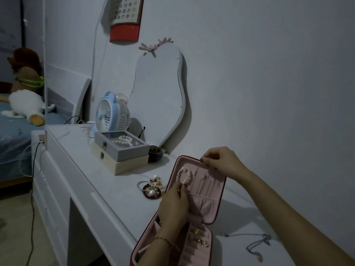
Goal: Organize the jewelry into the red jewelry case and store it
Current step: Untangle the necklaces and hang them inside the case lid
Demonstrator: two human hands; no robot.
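Our left hand (173, 204) reaches over the open red jewelry case (197, 204), fingertips pinching the lower side of a pearl bracelet (184, 175) that lies against the pink lining of the raised lid. Our right hand (221, 163) grips the lid's far top edge, thumb and fingers curled over the rim, propping it up. The two hands are apart, one low on the lid and one at its top.

Going left to right: well left of the left hand stand two stacked boxes (121, 150), the grey upper one showing pearls through its clear top. Just left of the left hand, beside the case wall, a small heap of bracelets (151, 188) waits on the dresser top (80, 154). Below that hand's wrist, the lower tray holds a few rings (199, 240) in its slots, with many slots unfilled. Below our right forearm, a necklace (257, 250) lies loose on the surface.

We judge the job partly done: rings seated, the pearl bracelet going into the lid, while the heap and the necklace remain, then closing and storing.

For room, the dresser's front edge runs close to the case's left side, and the case's near corner sits almost at it. The wall stands just beyond the right hand, so the lid has little room to tip further back.
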